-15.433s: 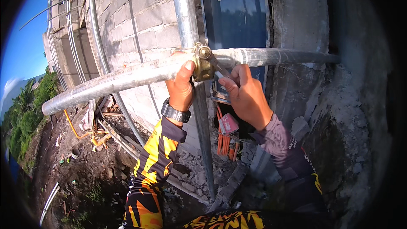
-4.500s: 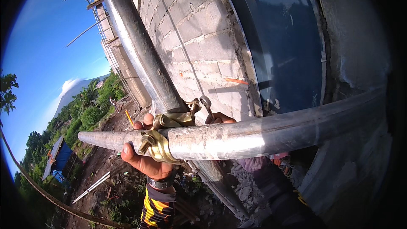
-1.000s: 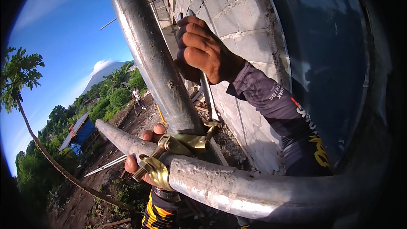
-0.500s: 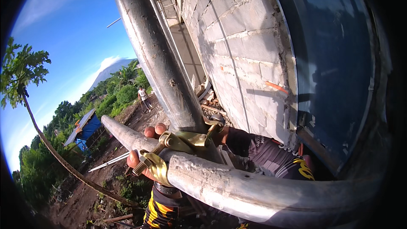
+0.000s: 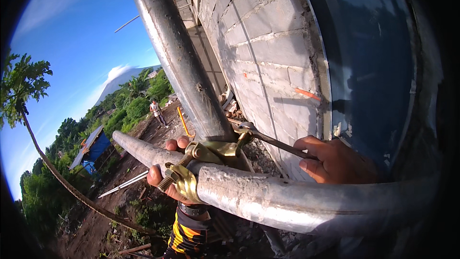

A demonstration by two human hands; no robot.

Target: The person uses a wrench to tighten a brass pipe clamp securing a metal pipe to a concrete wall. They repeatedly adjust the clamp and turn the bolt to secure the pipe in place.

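A brassy scaffold coupler (image 5: 215, 153) joins a thick upright metal pipe (image 5: 184, 62) and a paler crossing pipe (image 5: 282, 201), which runs from centre left to the lower right. My left hand (image 5: 173, 192) reaches up from below and is closed around the coupler and crossing pipe. Its fingertips show above the pipe; the palm is partly hidden behind the coupler's threaded bolt. On the right, my right hand (image 5: 335, 163) is closed on the handle of a wrench (image 5: 278, 145). The wrench's head sits at the coupler's bolt beside the upright pipe.
A grey block wall (image 5: 268, 43) rises close on the right, beside a dark blue panel (image 5: 373, 67). An orange bent pipe (image 5: 184, 122) stands beyond the coupler. Down left lie dirt ground, a blue-sided shed (image 5: 93, 146) and a leaning tree (image 5: 57, 168). A person (image 5: 157, 112) stands far off.
My right hand has swung rightward from behind the coupler, and the wrench handle now shows at full length. My left hand keeps its hold. The view has shifted slightly.
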